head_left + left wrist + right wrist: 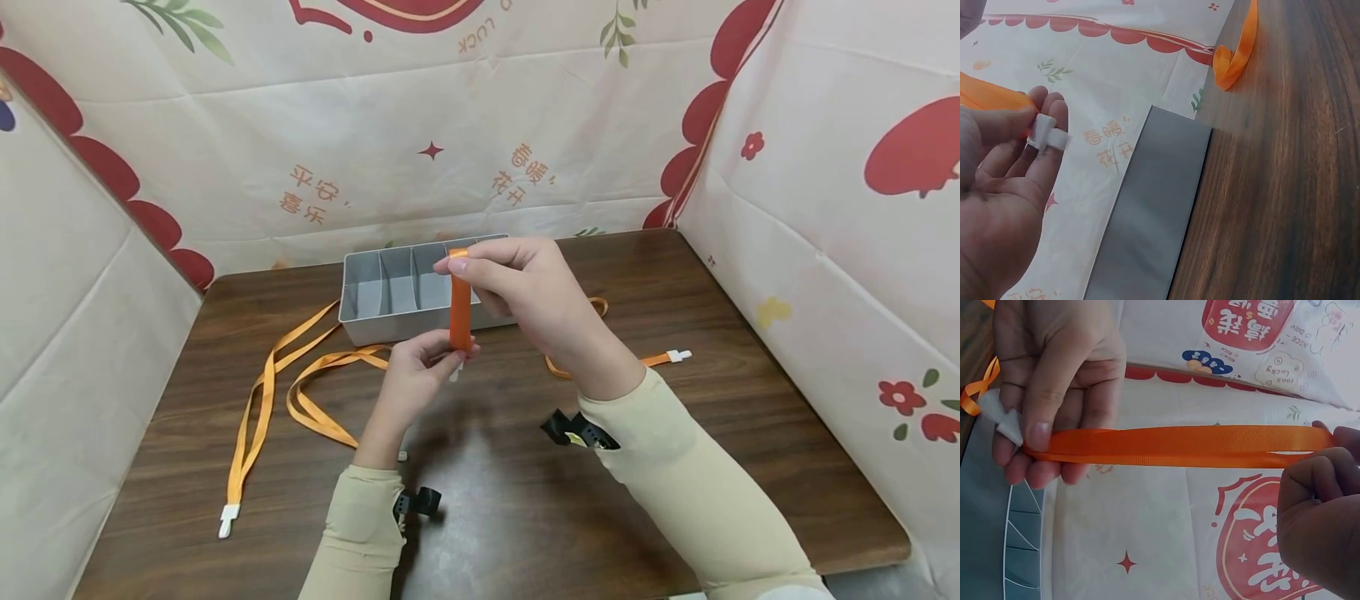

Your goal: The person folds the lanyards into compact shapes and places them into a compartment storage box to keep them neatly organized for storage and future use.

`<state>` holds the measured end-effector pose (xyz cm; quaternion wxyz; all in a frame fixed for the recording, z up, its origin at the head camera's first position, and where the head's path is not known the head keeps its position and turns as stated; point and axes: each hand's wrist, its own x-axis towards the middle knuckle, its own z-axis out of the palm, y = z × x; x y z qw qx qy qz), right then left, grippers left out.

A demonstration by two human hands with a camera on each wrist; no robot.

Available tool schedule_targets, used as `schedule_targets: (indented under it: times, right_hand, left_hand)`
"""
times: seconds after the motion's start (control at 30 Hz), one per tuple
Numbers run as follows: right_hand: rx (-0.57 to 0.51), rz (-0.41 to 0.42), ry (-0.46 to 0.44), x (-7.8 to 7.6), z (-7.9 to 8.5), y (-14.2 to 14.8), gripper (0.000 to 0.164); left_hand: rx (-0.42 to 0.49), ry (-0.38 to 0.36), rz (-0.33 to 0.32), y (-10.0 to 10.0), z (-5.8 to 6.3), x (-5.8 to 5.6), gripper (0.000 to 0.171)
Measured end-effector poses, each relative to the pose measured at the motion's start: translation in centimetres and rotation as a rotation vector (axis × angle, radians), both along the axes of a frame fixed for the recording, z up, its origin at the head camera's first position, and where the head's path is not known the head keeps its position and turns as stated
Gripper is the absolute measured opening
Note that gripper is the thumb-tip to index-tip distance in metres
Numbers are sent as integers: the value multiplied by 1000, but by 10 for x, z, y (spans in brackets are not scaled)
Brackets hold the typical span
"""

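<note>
An orange lanyard [461, 308], folded into a short strip, is stretched upright between the two hands in the head view. My left hand [412, 375] pinches its lower end between thumb and fingers, close to the white clip [1041, 131], which juts past the fingertips. Higher up, my right hand [547, 304] pinches the top end of the strip. Seen from the right wrist, the layered strap [1191, 447] runs taut from the left hand [1060, 381] to the right hand [1322, 512].
Behind the hands stands a grey divided box [390, 328]. Two orange lanyards lie to the left, one ending in a white clip [228, 520], the other looped [307, 417]. Another lanyard [657, 360] lies at the right on the brown table [750, 433]. Printed cloth [420, 108] hangs around the table.
</note>
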<state>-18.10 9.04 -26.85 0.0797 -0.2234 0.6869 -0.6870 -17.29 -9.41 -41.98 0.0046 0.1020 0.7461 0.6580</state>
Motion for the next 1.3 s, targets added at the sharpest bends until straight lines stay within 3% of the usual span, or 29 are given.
schedule_targets:
  times: [0.13, 0.37, 0.73, 1.0, 1.3]
  right_hand:
    - [-4, -4, -5, -2, -2, 1, 22]
    - [-25, -17, -6, -7, -4, 2, 24]
    - [-35, -4, -28, -9, -5, 3, 22]
    - [-8, 5, -39, -10, -6, 3, 23]
    - [-28, -44, -30, -15, -9, 6, 22]
  left_hand:
    - [-30, 34, -27, 0, 0, 2, 21]
    - [-91, 154, -95, 1, 1, 1, 29]
    - [-56, 193, -169, 1, 10, 0, 25]
    - [-51, 236, -149, 1, 18, -1, 22]
    - [-43, 252, -156, 0, 17, 1, 20]
